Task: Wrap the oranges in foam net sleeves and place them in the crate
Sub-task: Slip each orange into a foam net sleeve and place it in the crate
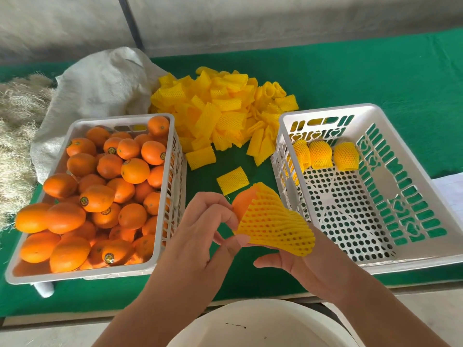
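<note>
Pinching sleeve (273, 221) edge w/ left hand (200, 234); right hand (300, 269) cupping orange (241, 202) beneath.

A white plastic crate of loose oranges (95, 196) sits at the frame's left, a white perforated plastic crate (370, 265) at the right with three net-wrapped oranges (323, 155) in its far end. Between them, further back, lies a heap of yellow foam net sleeves (225, 106).

Orange (241, 202) half inside yellow sleeve (273, 224)
</note>
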